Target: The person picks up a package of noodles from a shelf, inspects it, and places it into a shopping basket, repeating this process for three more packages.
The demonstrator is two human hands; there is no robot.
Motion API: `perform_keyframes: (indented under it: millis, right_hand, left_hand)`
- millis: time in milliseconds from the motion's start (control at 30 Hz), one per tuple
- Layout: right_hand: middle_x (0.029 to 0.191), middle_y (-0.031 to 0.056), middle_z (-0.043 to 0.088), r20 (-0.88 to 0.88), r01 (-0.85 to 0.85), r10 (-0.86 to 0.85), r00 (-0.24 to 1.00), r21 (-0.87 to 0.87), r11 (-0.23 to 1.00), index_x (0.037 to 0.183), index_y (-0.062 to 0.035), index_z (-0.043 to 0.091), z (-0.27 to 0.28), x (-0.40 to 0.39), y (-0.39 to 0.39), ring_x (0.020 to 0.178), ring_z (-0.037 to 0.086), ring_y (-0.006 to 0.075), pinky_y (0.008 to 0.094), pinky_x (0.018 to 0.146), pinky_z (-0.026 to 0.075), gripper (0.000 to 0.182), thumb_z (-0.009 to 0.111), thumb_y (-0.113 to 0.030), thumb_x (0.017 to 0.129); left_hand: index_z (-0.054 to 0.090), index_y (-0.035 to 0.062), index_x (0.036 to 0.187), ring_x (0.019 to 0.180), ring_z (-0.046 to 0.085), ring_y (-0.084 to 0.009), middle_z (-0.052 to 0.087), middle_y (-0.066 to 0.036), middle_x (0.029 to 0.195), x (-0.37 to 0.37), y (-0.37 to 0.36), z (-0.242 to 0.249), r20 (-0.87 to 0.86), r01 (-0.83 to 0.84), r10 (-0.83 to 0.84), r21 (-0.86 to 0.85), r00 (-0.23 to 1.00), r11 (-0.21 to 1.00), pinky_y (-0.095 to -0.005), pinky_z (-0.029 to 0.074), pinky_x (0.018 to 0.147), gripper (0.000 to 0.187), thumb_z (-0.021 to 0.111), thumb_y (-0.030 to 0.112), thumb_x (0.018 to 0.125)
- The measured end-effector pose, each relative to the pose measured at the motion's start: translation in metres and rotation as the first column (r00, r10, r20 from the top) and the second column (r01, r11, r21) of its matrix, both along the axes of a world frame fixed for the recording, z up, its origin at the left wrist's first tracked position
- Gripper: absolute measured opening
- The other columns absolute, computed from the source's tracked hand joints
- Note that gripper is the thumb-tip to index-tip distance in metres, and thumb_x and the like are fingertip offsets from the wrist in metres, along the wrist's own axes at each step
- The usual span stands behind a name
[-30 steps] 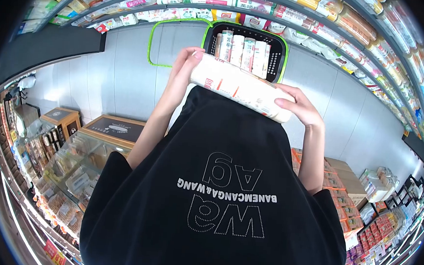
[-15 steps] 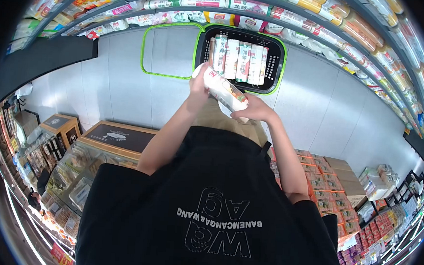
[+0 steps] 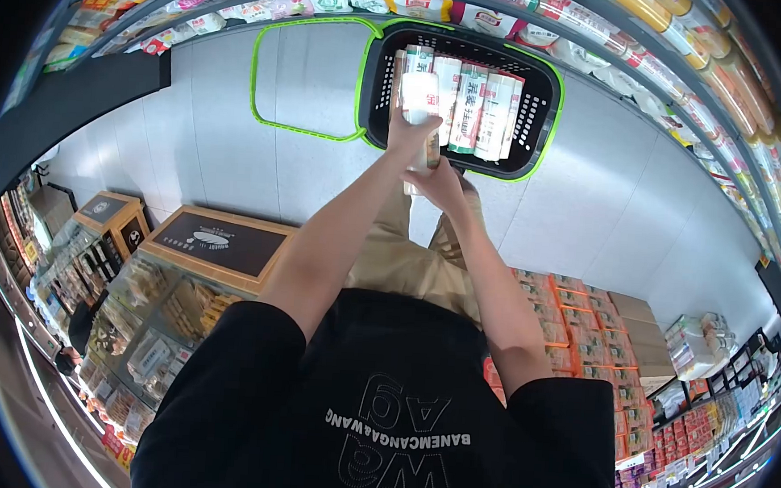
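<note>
A white pack of dried noodles is held lengthwise in both my hands, over the left part of a black shopping basket. My left hand is wrapped round its middle. Lower down, my right hand grips the near end, its fingers partly hidden. Inside the basket, several similar noodle packs lie side by side, some with green bands and some with red print. The held pack covers part of the leftmost ones. The basket's green handle is folded out to the left.
Curved shelves of bagged and packed goods run behind the basket. At lower left stands a wood-framed display case. Stacked orange-trimmed boxes and a cardboard box are at right. The floor is grey tile.
The noodle pack has moved forward over the basket and turned from slanting to nearly in line with the packs inside. Both my arms have stretched out, and my body leans closer.
</note>
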State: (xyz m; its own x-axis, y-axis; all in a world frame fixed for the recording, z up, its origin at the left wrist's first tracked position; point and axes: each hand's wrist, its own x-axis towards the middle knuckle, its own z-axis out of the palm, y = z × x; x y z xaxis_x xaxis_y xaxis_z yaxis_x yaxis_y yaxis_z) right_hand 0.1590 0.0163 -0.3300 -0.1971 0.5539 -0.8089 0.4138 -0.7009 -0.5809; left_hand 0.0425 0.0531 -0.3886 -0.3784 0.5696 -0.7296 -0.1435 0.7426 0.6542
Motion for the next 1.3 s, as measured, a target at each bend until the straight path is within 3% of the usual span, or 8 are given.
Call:
perform_keyframes:
  millis: [67, 133, 433, 633, 900, 1200, 1267, 1300]
  right_hand:
    - [0.099, 0.0157, 0.067, 0.013, -0.047, 0.048, 0.999, -0.04, 0.998, 0.11, 0.0102, 0.054, -0.05, -0.004, 0.009, 0.084, 0.066, 0.0172, 0.0284, 0.067, 0.052, 0.072, 0.085, -0.035, 0.062]
    - [0.108, 0.0268, 0.062, -0.016, -0.106, 0.105, 0.994, -0.052, 0.993, 0.115, 0.016, 0.044, -0.085, -0.007, 0.013, 0.1, 0.064, 0.031, 0.0361, 0.081, 0.051, 0.095, 0.085, -0.047, 0.056]
    - [0.101, 0.0218, 0.061, 0.116, -0.105, 0.103, 0.988, 0.01, 0.994, 0.105, 0.0121, 0.051, -0.117, -0.021, 0.053, 0.093, 0.063, 0.0311, 0.0366, 0.079, 0.05, 0.093, 0.087, -0.053, 0.049]
    - [0.113, 0.026, 0.051, 0.409, -0.464, 0.328, 0.852, 0.295, 0.835, 0.125, 0.0063, 0.046, -0.196, -0.038, 0.028, 0.112, 0.051, 0.0364, 0.0421, 0.094, 0.044, 0.079, 0.073, -0.047, 0.073]
    - [0.12, 0.021, 0.048, 0.532, -0.558, 0.391, 0.751, 0.196, 0.806, 0.134, 0.0048, 0.034, -0.168, -0.038, 0.039, 0.115, 0.049, 0.0352, 0.0424, 0.1, 0.041, 0.077, 0.066, -0.041, 0.081]
    - [0.116, 0.0165, 0.049, 0.486, -0.51, 0.34, 0.806, 0.277, 0.814, 0.128, 0.0018, 0.041, -0.174, -0.029, 0.036, 0.115, 0.048, 0.0323, 0.0412, 0.101, 0.037, 0.071, 0.067, -0.041, 0.078]
    - [0.118, 0.0164, 0.048, 0.482, -0.509, 0.341, 0.807, 0.275, 0.816, 0.129, 0.0006, 0.042, -0.176, -0.027, 0.037, 0.115, 0.047, 0.032, 0.0423, 0.102, 0.034, 0.07, 0.066, -0.042, 0.079]
    - [0.119, 0.0162, 0.048, 0.475, -0.508, 0.347, 0.808, 0.265, 0.82, 0.13, -0.0006, 0.043, -0.173, -0.027, 0.037, 0.115, 0.047, 0.0317, 0.0433, 0.103, 0.032, 0.069, 0.064, -0.043, 0.08]
  left_hand:
    - [0.05, -0.0013, 0.122, 0.09, 0.065, -0.0187, 0.065, -0.012, 0.105, -0.005, 0.005, -0.046, -0.103, 0.126, -0.116, 0.096, 0.988, 0.987, -0.0324, 0.054, 0.077, 0.065, 0.082, 0.022, 0.07]
    - [0.049, 0.0001, 0.126, 0.092, 0.065, -0.0181, 0.066, -0.012, 0.106, -0.004, 0.02, -0.05, -0.071, 0.112, -0.104, 0.122, 0.992, 0.986, -0.0314, 0.054, 0.079, 0.07, 0.082, 0.022, 0.068]
    - [0.049, -0.0101, 0.116, 0.1, 0.06, -0.0301, 0.057, -0.022, 0.108, 0.002, 0.068, -0.068, -0.265, 0.262, -0.277, -0.093, 0.924, 0.961, -0.0378, 0.049, 0.088, 0.072, 0.077, 0.028, 0.062]
    - [0.036, -0.0095, 0.128, 0.119, 0.036, -0.0412, 0.035, -0.026, 0.125, 0.013, 0.042, -0.104, -0.556, 0.337, -0.337, -0.106, 0.76, 0.935, -0.0476, 0.032, 0.104, 0.084, 0.074, 0.031, 0.066]
    - [0.028, -0.0052, 0.137, 0.125, 0.03, -0.045, 0.03, -0.028, 0.136, 0.018, 0.032, -0.117, -0.691, 0.382, -0.351, -0.116, 0.632, 0.917, -0.0503, 0.027, 0.107, 0.096, 0.077, 0.04, 0.069]
    - [0.025, -0.0013, 0.142, 0.129, 0.028, -0.0459, 0.03, -0.028, 0.14, 0.02, 0.031, -0.115, -0.607, 0.328, -0.279, -0.032, 0.744, 0.944, -0.0526, 0.029, 0.107, 0.099, 0.078, 0.038, 0.068]
    - [0.016, 0.0005, 0.146, 0.136, 0.019, -0.0475, 0.018, -0.032, 0.147, 0.021, 0.032, -0.115, -0.55, 0.342, -0.335, -0.095, 0.765, 0.935, -0.0516, 0.024, 0.112, 0.102, 0.077, 0.037, 0.073]
    - [0.024, -0.0011, 0.143, 0.13, 0.027, -0.0467, 0.028, -0.028, 0.142, 0.023, 0.032, -0.118, -0.621, 0.323, -0.284, -0.051, 0.731, 0.945, -0.0523, 0.028, 0.108, 0.099, 0.077, 0.038, 0.07]
